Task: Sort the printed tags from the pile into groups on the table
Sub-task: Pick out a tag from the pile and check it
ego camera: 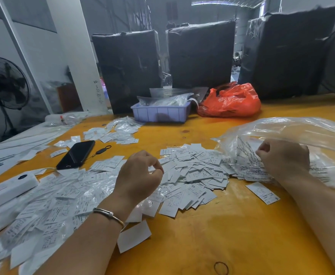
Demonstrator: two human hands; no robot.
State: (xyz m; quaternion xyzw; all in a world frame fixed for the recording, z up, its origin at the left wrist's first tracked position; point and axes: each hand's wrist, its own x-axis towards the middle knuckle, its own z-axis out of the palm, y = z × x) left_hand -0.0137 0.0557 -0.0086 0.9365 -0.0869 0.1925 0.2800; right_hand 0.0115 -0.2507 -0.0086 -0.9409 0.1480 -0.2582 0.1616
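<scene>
Tags: we see a loose pile of printed tags [192, 169], small flat white paper rectangles with fine black print, spread across the middle of the desk; more lie in a wider drift at our left [49, 205], some in glossy clear sleeves.
Single tag: one tag [263, 193] lies apart, just right of the pile.
Far group: a smaller cluster of tags [119, 132] sits further back.
Left hand: our left hand [140, 175] hovers over the pile, fingers [158, 165] curled, thumb and forefinger tips meeting; we cannot tell whether a tag is pinched.
Right hand: our right hand [283, 158] has its fingers curled round the crinkled film of a clear plastic bag [293, 135] printed with black text.
Bracelet: a thin metal bangle [108, 214] rings our left wrist.
Desk: smooth orange-yellow wooden desk [212, 235], glossy, with knots.
Other things: a black phone [76, 154], a white boxy device [7, 190], a lilac ribbed plastic tray [160, 113], a crumpled red plastic bag [230, 101].
Room: three black wrapped bales [200, 56] stand behind the desk; a black fan [4, 83] stands at left by white walls.
</scene>
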